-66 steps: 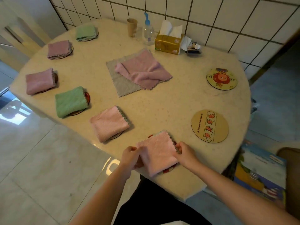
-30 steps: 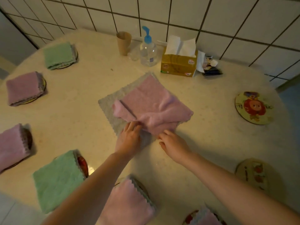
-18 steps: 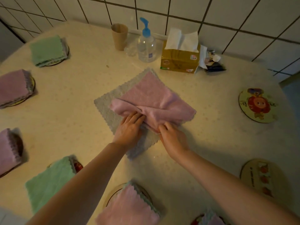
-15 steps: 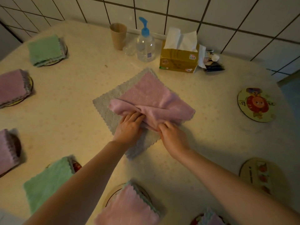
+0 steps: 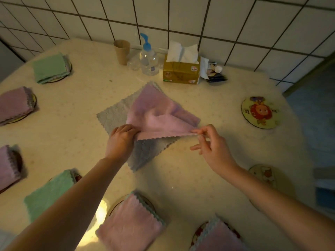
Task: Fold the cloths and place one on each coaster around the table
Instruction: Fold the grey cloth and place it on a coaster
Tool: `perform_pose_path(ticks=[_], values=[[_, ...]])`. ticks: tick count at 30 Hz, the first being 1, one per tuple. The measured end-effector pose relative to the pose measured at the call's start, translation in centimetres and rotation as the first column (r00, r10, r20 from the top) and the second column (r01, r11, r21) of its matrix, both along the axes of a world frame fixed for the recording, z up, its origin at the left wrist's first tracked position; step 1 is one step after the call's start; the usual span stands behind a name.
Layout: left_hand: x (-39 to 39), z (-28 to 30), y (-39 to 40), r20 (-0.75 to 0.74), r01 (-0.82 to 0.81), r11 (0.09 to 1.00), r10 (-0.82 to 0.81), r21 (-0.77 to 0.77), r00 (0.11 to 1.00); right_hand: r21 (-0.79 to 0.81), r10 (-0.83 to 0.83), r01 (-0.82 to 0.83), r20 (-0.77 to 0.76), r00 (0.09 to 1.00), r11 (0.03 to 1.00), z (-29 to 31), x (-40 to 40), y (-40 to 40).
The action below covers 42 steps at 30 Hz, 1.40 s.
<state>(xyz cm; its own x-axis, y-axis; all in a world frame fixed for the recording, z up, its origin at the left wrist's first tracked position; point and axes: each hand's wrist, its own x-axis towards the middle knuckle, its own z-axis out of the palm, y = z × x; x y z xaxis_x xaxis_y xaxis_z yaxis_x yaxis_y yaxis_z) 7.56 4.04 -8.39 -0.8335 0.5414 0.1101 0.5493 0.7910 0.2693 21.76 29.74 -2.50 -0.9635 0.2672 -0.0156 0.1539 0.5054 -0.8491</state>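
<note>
A pink cloth (image 5: 159, 115) lies at the table's middle on top of a flat grey cloth (image 5: 114, 115). My left hand (image 5: 121, 138) pinches the pink cloth's near left corner. My right hand (image 5: 210, 144) pinches its near right corner, and the near edge is stretched taut between them, raised off the table. Folded cloths rest on coasters around the left and near rim: green (image 5: 49, 67), pink (image 5: 15, 104), pink (image 5: 6, 165), green (image 5: 48, 193), pink (image 5: 130, 225), pink (image 5: 219, 236). Two bare coasters sit at the right: one with a cartoon face (image 5: 260, 112), one (image 5: 265, 175) nearer.
Against the tiled wall stand a paper cup (image 5: 121, 51), a pump bottle (image 5: 148, 58), a gold tissue box (image 5: 182, 69) and small clutter (image 5: 215, 75). The table's curved edge (image 5: 297, 124) drops to the floor on the right.
Both hands left the folded pink cloth on the near coaster and reached to the centre. They took hold of the pink cloth's near corners and pulled its near edge out straight and up.
</note>
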Motion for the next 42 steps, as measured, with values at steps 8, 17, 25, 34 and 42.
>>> perform_pose_path(ticks=[8,17,25,34,42], values=[[7.1,4.2,4.2,0.114,-0.125,0.974,0.104,0.190,0.988,-0.021,0.042,-0.044,-0.101,0.994,0.999,1.6,6.3,7.4],[13.2,11.0,13.4,0.329,-0.443,0.785,0.320,0.433,0.888,0.036,0.044,-0.037,-0.244,0.969,0.999,6.5,9.7,15.6],[13.6,17.0,19.4,0.042,-0.282,0.833,0.299,0.476,0.953,0.111,0.009,0.035,-0.374,0.927,0.993,10.3,8.4,20.9],[22.3,10.6,16.1,0.034,-0.061,0.923,0.051,0.381,0.998,0.161,0.142,-0.097,-0.295,0.945,0.982,5.1,18.0,22.3],[30.5,1.6,13.6,0.496,-0.100,0.991,0.044,0.087,0.867,0.202,0.268,-0.307,0.201,0.942,0.930,-5.0,26.0,22.2]])
